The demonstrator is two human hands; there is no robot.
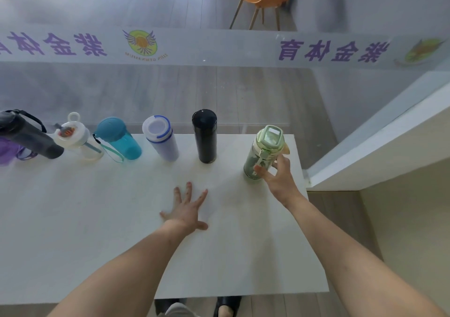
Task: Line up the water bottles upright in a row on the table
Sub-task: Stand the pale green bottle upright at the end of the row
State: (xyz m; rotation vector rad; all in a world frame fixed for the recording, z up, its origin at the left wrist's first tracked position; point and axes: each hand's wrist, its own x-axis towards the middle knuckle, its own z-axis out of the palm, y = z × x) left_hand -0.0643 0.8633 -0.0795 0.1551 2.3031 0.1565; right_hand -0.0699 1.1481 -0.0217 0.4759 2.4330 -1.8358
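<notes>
I am gripping the pale green clear plastic bottle (264,151) mid-body with my right hand (280,178), upright near the surface's (97,219) far right corner; it looks rigid, smooth, possibly slippery. My left hand (187,211) is lying flat, released.

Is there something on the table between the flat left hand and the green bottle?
Nothing visible. Only bare white table lies between the left hand and the green translucent bottle with the pale green lid, which the right hand grips.

— Any writing to read?
— Purple characters on the frosted band (219,46) of the glass wall: 紫金体育 at right; the same mirrored at left; the lettering under the winged emblem (140,42) is mirrored, too small to read.
</notes>
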